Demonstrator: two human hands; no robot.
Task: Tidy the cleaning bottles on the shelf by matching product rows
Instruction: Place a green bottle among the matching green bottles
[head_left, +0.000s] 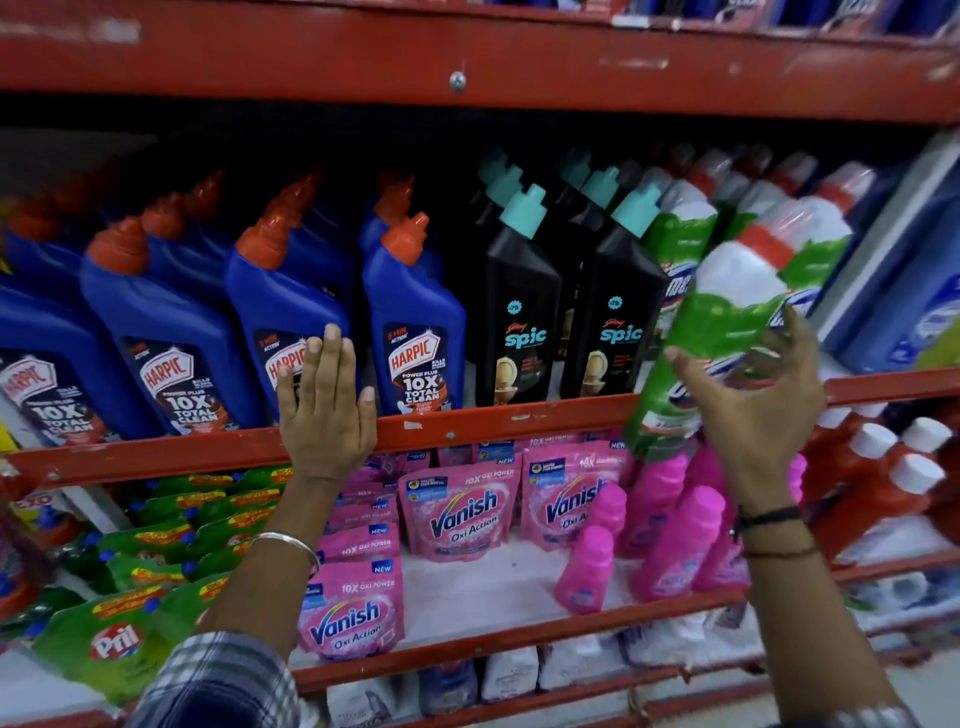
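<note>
Right hand (748, 395) grips the green bottle (727, 322), tilted top-right toward its matching row (691, 218) at upper right; left hand (324, 405), open, rests flat on the shelf edge (467, 423).

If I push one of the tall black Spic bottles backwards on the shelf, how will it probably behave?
The black Spic bottle looks tall and narrow with an angled neck, so a push high up would probably tip it; push low. Its body appears rigid plastic, unlikely to dent. More bottles stand close behind, so it may stop quickly.
</note>
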